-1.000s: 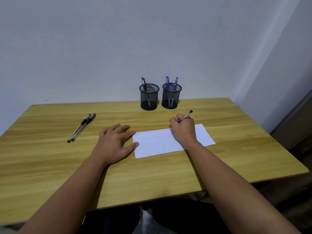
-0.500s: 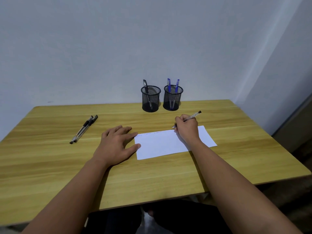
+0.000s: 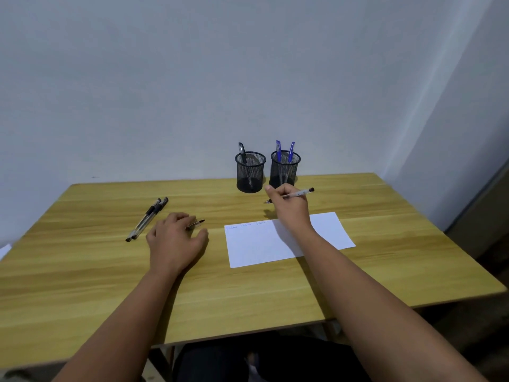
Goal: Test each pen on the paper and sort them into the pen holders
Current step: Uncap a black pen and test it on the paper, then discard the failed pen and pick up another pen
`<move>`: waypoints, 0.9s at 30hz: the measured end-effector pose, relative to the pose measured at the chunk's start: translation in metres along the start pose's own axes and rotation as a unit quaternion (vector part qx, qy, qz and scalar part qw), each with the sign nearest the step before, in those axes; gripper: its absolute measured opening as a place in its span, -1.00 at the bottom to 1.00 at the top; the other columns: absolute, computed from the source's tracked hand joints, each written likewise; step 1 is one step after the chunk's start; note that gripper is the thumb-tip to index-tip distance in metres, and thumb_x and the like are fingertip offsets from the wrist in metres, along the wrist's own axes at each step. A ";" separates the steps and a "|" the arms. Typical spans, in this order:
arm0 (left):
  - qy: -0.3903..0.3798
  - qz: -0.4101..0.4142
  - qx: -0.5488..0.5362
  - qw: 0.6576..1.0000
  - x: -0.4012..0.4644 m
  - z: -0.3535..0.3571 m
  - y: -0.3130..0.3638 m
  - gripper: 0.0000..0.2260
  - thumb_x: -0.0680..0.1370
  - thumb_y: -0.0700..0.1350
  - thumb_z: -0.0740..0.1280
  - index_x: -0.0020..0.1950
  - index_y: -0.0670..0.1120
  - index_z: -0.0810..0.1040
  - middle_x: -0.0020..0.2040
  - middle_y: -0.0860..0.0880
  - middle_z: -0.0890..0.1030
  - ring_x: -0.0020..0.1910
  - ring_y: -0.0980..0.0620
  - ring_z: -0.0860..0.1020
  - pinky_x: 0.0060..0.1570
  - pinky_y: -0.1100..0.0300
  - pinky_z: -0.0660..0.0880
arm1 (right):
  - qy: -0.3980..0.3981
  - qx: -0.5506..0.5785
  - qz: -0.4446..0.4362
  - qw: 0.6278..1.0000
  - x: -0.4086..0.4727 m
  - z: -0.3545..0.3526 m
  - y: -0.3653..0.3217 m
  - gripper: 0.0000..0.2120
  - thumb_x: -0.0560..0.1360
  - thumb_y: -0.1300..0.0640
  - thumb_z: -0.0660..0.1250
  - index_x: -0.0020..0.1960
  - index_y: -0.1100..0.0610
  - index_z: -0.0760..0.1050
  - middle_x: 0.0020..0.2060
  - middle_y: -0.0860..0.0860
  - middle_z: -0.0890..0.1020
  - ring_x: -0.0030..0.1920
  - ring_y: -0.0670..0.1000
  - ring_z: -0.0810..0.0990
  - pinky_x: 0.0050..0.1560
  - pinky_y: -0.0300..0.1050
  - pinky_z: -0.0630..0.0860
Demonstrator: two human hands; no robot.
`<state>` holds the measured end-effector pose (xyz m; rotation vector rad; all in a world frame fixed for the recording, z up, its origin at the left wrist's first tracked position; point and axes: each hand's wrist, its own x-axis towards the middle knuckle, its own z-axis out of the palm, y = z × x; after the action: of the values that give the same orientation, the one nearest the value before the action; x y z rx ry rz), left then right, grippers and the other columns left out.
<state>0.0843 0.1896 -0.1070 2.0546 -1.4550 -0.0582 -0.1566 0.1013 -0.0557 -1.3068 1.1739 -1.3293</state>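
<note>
My right hand [image 3: 290, 208] grips a clear pen [image 3: 301, 193] above the table, just in front of the right mesh pen holder [image 3: 285, 168], which has two blue pens in it. One black pen stands in the left mesh holder [image 3: 250, 172]. The white paper [image 3: 256, 244] lies under my right forearm, with faint scribbles along its top edge. My left hand [image 3: 176, 239] rests on the table left of the paper, fingers curled, with a small pen cap [image 3: 196, 224] pinched at its fingertips. Further left, two black pens [image 3: 147, 219] lie side by side.
The wooden table [image 3: 82, 285] stands against a white wall, with a corner of the room at the right. A scrap of white paper [image 3: 4, 250] shows at the left edge. My knees are below the table's front edge.
My right hand lifted the pen off the paper and moved back toward the holders. My left hand slid left off the paper's edge and curled its fingers; a pen cap now shows at them.
</note>
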 end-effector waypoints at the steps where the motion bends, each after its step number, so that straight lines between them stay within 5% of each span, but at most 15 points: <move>1: -0.003 0.001 0.010 1.000 0.000 0.001 0.000 -0.65 0.52 0.15 0.38 0.24 0.05 0.67 0.29 0.08 0.57 0.34 -0.04 0.43 0.39 -0.14 0.22 | -0.019 0.013 0.017 1.000 -0.001 0.005 0.000 -0.73 0.63 0.13 0.47 -0.13 0.27 0.52 -0.41 -0.07 0.57 -0.26 -0.18 0.61 -0.13 -0.11 0.72; 2: 0.000 0.004 0.015 1.000 0.001 0.001 0.000 -0.67 0.53 0.13 0.38 0.23 0.05 0.68 0.28 0.07 0.58 0.34 -0.05 0.43 0.39 -0.14 0.22 | -0.037 0.025 0.034 0.998 -0.003 0.009 -0.001 -0.77 0.63 0.15 0.47 -0.10 0.28 0.56 -0.40 -0.08 0.61 -0.24 -0.12 0.62 -0.10 0.00 0.75; 6: 0.016 -0.008 -0.006 1.000 0.006 0.002 -0.003 -0.78 0.59 0.00 0.37 0.19 0.02 0.70 0.21 0.01 0.60 0.29 -0.10 0.45 0.33 -0.18 0.27 | -0.091 0.027 0.067 0.993 -0.012 0.021 -0.007 -0.85 0.65 0.29 0.38 0.08 0.39 0.65 -0.26 0.09 0.67 -0.47 -0.15 0.56 -0.45 -0.32 0.47; 19: 0.005 0.058 -0.136 0.989 0.004 -0.004 -0.002 -0.87 0.61 0.03 0.36 0.09 0.15 0.69 0.04 0.15 0.68 0.19 0.03 0.51 0.19 -0.03 0.25 | -0.178 0.077 0.135 0.972 -0.025 0.042 0.015 -0.75 0.56 0.24 0.54 0.09 0.44 0.66 -0.19 0.23 0.73 -0.34 0.02 0.56 -0.40 -0.13 0.41; 27: -0.018 0.099 -0.170 0.980 0.000 -0.007 -0.001 -0.76 0.54 0.16 0.29 0.10 0.18 0.68 -0.04 0.22 0.65 0.12 0.05 0.50 0.20 -0.18 0.43 | -0.216 0.088 0.145 0.961 -0.029 0.042 0.015 -0.86 0.58 0.24 0.51 0.04 0.34 0.68 -0.17 0.26 0.71 -0.30 0.05 0.59 -0.41 -0.14 0.40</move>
<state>0.0875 0.1925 -0.1019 1.6360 -1.5463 -0.2465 -0.1135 0.1270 -0.0750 -1.1662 0.8791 -0.8575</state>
